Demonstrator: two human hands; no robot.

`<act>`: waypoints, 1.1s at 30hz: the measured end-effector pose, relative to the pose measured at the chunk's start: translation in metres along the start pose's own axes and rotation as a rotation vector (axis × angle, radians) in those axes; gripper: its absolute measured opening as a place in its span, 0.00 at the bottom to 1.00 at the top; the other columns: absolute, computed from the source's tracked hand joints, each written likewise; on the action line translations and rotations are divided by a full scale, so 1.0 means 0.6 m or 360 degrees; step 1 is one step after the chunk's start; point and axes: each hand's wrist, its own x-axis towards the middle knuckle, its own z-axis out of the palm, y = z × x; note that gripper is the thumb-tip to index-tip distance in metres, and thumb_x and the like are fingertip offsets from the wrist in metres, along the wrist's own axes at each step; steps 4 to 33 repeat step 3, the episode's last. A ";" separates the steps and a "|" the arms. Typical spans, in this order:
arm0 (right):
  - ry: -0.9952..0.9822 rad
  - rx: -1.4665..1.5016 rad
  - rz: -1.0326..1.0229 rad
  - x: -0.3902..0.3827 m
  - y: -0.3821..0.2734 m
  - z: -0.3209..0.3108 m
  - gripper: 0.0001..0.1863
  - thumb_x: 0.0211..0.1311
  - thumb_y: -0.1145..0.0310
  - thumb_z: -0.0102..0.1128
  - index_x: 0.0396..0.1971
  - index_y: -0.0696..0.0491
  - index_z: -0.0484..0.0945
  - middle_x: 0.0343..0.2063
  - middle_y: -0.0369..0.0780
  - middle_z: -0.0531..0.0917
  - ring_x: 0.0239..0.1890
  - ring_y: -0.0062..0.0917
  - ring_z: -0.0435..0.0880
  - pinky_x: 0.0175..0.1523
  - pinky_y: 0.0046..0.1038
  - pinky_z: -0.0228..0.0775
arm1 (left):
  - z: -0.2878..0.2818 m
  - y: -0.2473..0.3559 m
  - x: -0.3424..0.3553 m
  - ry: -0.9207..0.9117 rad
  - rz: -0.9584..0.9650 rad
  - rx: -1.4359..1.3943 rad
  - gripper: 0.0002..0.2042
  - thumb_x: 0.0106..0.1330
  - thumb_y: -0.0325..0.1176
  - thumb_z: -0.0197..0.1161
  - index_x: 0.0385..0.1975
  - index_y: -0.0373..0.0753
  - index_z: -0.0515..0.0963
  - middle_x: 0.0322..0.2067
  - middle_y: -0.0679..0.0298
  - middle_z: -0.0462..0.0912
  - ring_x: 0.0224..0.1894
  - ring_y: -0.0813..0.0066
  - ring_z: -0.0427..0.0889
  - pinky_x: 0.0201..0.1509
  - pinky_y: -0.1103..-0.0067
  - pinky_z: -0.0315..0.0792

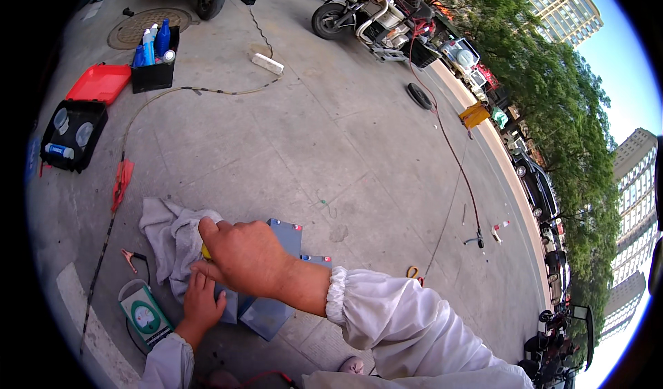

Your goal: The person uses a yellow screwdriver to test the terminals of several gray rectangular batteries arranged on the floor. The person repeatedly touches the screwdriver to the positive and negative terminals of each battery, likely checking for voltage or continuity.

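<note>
My right hand (248, 258) is closed in a fist around a yellow-handled tool (206, 251); only a bit of yellow shows, so its kind is hidden. Just below it, my left hand (200, 306) rests with fingers stretched out and thumb apart against a grey battery (226, 307). Its fingertips reach up beside the right fist. More grey block batteries, one nearer (268, 316) and one farther (286, 235) with red marks at its corners, are partly covered by my right hand and forearm. A crumpled grey cloth (169, 234) lies left of the hands.
A green-and-white dial tester (145, 316) and a copper clip (129, 259) lie at left. Beyond are a red clamp (122, 182), an open black case (74, 135), a bottle-filled black box (153, 77) and a white power strip (267, 63). Parked scooters (376, 20) stand at the back.
</note>
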 end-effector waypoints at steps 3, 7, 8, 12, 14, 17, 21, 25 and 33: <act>0.0134 0.0065 -0.0093 -0.011 -0.003 0.004 0.21 0.60 0.58 0.67 0.44 0.54 0.69 0.41 0.52 0.82 0.31 0.44 0.87 0.32 0.42 0.78 | 0.003 -0.003 -0.002 -0.0013 -0.0019 -0.0028 0.36 0.54 0.34 0.69 0.66 0.33 0.66 0.64 0.44 0.67 0.69 0.37 0.62 0.72 0.58 0.62; 0.0134 0.0065 -0.0093 -0.011 -0.003 0.004 0.21 0.60 0.58 0.67 0.44 0.54 0.69 0.41 0.52 0.82 0.31 0.44 0.87 0.32 0.42 0.78 | 0.003 -0.003 -0.002 -0.0013 -0.0019 -0.0028 0.36 0.54 0.34 0.69 0.66 0.33 0.66 0.64 0.44 0.67 0.69 0.37 0.62 0.72 0.58 0.62; 0.0134 0.0065 -0.0093 -0.011 -0.003 0.004 0.21 0.60 0.58 0.67 0.44 0.54 0.69 0.41 0.52 0.82 0.31 0.44 0.87 0.32 0.42 0.78 | 0.003 -0.003 -0.002 -0.0013 -0.0019 -0.0028 0.36 0.54 0.34 0.69 0.66 0.33 0.66 0.64 0.44 0.67 0.69 0.37 0.62 0.72 0.58 0.62; 0.0134 0.0065 -0.0093 -0.011 -0.003 0.004 0.21 0.60 0.58 0.67 0.44 0.54 0.69 0.41 0.52 0.82 0.31 0.44 0.87 0.32 0.42 0.78 | 0.003 -0.003 -0.002 -0.0013 -0.0019 -0.0028 0.36 0.54 0.34 0.69 0.66 0.33 0.66 0.64 0.44 0.67 0.69 0.37 0.62 0.72 0.58 0.62; 0.0134 0.0065 -0.0093 -0.011 -0.003 0.004 0.21 0.60 0.58 0.67 0.44 0.54 0.69 0.41 0.52 0.82 0.31 0.44 0.87 0.32 0.42 0.78 | 0.003 -0.003 -0.002 -0.0013 -0.0019 -0.0028 0.36 0.54 0.34 0.69 0.66 0.33 0.66 0.64 0.44 0.67 0.69 0.37 0.62 0.72 0.58 0.62; 0.0134 0.0065 -0.0093 -0.011 -0.003 0.004 0.21 0.60 0.58 0.67 0.44 0.54 0.69 0.41 0.52 0.82 0.31 0.44 0.87 0.32 0.42 0.78 | 0.003 -0.003 -0.002 -0.0013 -0.0019 -0.0028 0.36 0.54 0.34 0.69 0.66 0.33 0.66 0.64 0.44 0.67 0.69 0.37 0.62 0.72 0.58 0.62; 0.0134 0.0065 -0.0093 -0.011 -0.003 0.004 0.21 0.60 0.58 0.67 0.44 0.54 0.69 0.41 0.52 0.82 0.31 0.44 0.87 0.32 0.42 0.78 | 0.003 -0.003 -0.002 -0.0013 -0.0019 -0.0028 0.36 0.54 0.34 0.69 0.66 0.33 0.66 0.64 0.44 0.67 0.69 0.37 0.62 0.72 0.58 0.62; 0.0134 0.0065 -0.0093 -0.011 -0.003 0.004 0.21 0.60 0.58 0.67 0.44 0.54 0.69 0.41 0.52 0.82 0.31 0.44 0.87 0.32 0.42 0.78 | 0.003 -0.003 -0.002 -0.0013 -0.0019 -0.0028 0.36 0.54 0.34 0.69 0.66 0.33 0.66 0.64 0.44 0.67 0.69 0.37 0.62 0.72 0.58 0.62; 0.0134 0.0065 -0.0093 -0.011 -0.003 0.004 0.21 0.60 0.58 0.67 0.44 0.54 0.69 0.41 0.52 0.82 0.31 0.44 0.87 0.32 0.42 0.78 | 0.003 -0.003 -0.002 -0.0013 -0.0019 -0.0028 0.36 0.54 0.34 0.69 0.66 0.33 0.66 0.64 0.44 0.67 0.69 0.37 0.62 0.72 0.58 0.62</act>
